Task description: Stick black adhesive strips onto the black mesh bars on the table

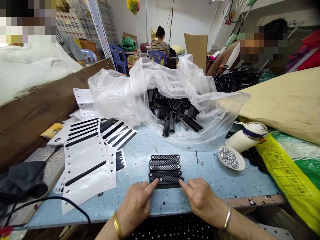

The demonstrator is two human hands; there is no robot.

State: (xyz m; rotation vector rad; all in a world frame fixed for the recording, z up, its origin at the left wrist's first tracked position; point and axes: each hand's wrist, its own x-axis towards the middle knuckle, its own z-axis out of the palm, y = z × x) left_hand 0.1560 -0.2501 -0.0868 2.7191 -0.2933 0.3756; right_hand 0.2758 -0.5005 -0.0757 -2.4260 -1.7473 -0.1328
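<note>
Left hand (136,199) and right hand (203,196) were half-curled, gripping nothing, forefingers on the near edge of the black strips (165,167); lopsided pushing could've knocked them crooked, imo.

The head view looks from behind and above the near edge of the blue table (140,146), facing forward and slanting down across its top. The left hand (136,201) and right hand (205,196) are close to the lens, the plastic bag (117,96) toward the table's far side, the white wall (195,16) well beyond it.
</note>
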